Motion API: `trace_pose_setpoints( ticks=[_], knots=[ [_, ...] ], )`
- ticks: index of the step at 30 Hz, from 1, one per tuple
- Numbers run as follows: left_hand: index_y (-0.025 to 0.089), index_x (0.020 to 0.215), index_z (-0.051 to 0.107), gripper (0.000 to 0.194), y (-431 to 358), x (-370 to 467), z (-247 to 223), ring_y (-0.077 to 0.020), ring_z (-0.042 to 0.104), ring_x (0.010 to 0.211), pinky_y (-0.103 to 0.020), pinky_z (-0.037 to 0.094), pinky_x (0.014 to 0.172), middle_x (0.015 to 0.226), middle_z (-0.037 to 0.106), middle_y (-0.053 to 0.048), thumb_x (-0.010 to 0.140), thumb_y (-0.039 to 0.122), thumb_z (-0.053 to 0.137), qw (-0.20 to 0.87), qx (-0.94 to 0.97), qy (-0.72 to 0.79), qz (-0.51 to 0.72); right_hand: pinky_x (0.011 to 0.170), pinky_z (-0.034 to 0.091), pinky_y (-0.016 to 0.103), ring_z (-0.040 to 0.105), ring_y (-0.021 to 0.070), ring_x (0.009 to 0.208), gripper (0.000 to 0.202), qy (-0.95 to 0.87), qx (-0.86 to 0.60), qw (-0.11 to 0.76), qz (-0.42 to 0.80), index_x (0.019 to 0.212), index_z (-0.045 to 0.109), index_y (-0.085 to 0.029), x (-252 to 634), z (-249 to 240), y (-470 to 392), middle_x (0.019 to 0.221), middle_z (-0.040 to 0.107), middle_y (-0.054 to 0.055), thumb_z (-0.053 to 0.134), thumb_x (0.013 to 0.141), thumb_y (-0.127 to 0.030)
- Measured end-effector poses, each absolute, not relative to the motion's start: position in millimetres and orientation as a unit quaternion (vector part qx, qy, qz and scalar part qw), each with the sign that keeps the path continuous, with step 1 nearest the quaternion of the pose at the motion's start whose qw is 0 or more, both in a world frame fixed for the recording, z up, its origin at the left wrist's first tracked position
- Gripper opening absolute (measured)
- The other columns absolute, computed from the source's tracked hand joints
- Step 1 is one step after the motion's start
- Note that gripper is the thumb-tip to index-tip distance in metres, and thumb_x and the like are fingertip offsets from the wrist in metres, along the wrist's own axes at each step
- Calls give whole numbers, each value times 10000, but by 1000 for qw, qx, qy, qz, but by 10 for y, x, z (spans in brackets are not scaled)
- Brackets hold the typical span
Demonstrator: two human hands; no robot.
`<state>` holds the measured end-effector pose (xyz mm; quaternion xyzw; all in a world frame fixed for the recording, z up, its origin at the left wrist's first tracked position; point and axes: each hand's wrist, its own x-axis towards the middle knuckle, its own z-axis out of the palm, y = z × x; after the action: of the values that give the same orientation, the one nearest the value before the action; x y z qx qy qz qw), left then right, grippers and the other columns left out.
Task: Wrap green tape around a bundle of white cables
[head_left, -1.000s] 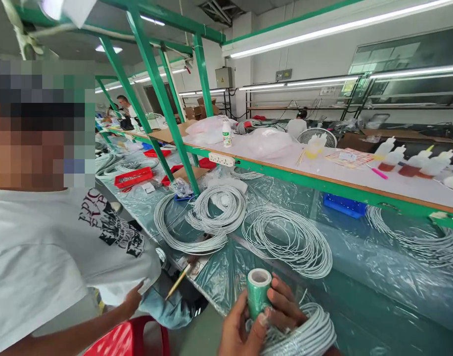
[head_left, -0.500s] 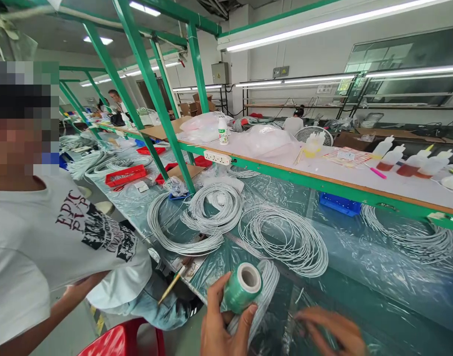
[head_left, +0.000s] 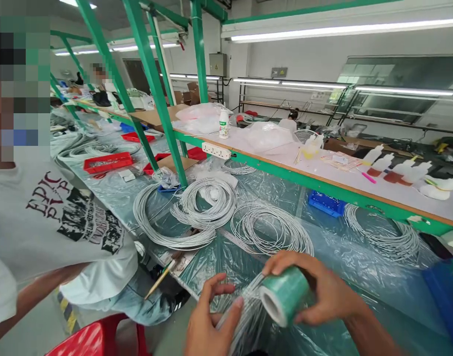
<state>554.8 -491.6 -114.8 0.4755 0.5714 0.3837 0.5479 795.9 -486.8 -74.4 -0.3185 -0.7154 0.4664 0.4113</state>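
Gripping the green film roll point(head_left: 286, 295), the right hand point(head_left: 323, 291) has taken it over; left hand point(head_left: 207, 321) fingers now pinch the stretched film point(head_left: 249, 316), wrapping underway

The roll of film point(head_left: 286, 295) is pale green with a white core. The wire coils point(head_left: 207, 201) are light grey, lying on a bench point(head_left: 360, 257) sheeted in teal-tinted clear plastic. The frame posts point(head_left: 152, 74) are bright green. Trays point(head_left: 108, 162) and the stool point(head_left: 96, 338) are red (one bin point(head_left: 325, 203) is blue). A co-worker's shirt point(head_left: 59, 232) is white with a dark printed graphic.
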Motion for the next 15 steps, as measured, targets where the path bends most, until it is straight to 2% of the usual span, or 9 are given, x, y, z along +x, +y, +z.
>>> trace_pose_setpoints(
  ticks=[3,6,8,10,12,15],
  knots=[
    [180,1179,635,666,-4901,5453,-1086,-151,596,539,-226,443,383,1004,687,-96,708,642,726,645,372,570,349,853,468,323,565,218,1081,454,-649,-298,421,559,1138,578,-345,8062,-1050,-5194,1246,552,32,751,748,-191],
    [172,1142,652,665,-4921,5421,-1045,-197,639,607,-221,441,339,912,690,-82,659,605,799,700,280,599,271,849,455,305,561,212,1065,346,-596,-331,420,600,1049,563,-313,7996,-1367,-5541,1195,559,41,756,784,-202],
    [140,1054,660,631,-4930,5436,-1050,-157,601,539,-190,426,344,798,694,-73,663,614,801,733,278,588,200,894,449,327,560,228,1080,292,-556,-349,437,614,1005,555,-291,7889,-1522,-5716,1171,573,53,776,815,-285],
    [117,937,664,624,-4926,5473,-1070,-93,495,422,-150,382,342,626,649,-39,672,671,772,765,317,545,129,968,430,371,554,253,1119,286,-538,-366,449,612,1003,568,-287,7769,-1626,-5824,1146,597,60,782,823,-346],
    [120,867,658,641,-4912,5522,-1082,-55,398,361,-131,346,337,511,578,7,663,721,748,768,357,525,86,1023,402,399,548,260,1146,268,-545,-406,446,582,1033,593,-287,7658,-1705,-5876,1138,615,62,769,833,-323],
    [137,843,649,629,-4890,5597,-1059,-58,404,368,-132,321,344,508,573,20,659,731,742,729,382,561,88,989,425,371,562,254,1139,323,-496,-450,478,569,1049,582,-267,7507,-1847,-5895,1278,556,81,771,787,-249]
  ],
)
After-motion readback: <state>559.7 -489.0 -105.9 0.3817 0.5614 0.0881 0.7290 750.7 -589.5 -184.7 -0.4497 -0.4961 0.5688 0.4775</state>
